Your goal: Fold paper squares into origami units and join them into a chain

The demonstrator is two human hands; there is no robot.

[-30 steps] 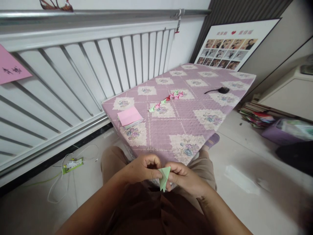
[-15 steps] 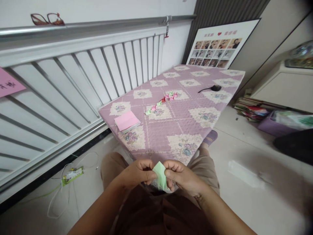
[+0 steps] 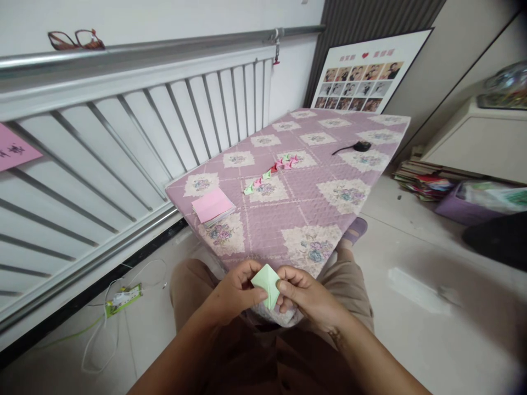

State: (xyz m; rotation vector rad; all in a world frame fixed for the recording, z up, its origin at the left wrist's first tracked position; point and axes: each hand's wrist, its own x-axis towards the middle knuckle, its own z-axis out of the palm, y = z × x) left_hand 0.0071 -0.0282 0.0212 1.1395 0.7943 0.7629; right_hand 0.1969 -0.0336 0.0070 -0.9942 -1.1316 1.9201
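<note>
Between my hands, over my lap at the table's near edge, is a light green folded paper (image 3: 267, 282), diamond-shaped with a crease down its middle. My left hand (image 3: 240, 293) pinches its left side, thumb on the front. My right hand (image 3: 302, 291) grips its right edge between thumb and curled fingers. Farther up on the table lies a row of small folded paper pieces (image 3: 274, 169) in pink, red and green. To the left rests a stack of paper sheets (image 3: 213, 206) with pink on top.
A quilted purple floral cloth covers the table (image 3: 304, 211). A black object with a cord (image 3: 362, 146) lies at its far right. The white radiator (image 3: 135, 142) runs along the left, with glasses (image 3: 76, 40) above. A power strip (image 3: 123, 299) sits on the floor.
The green paper is lifted slightly and its front now faces me more broadly, its left corner showing wider. Both hands still hold it; the things on the table stay put.
</note>
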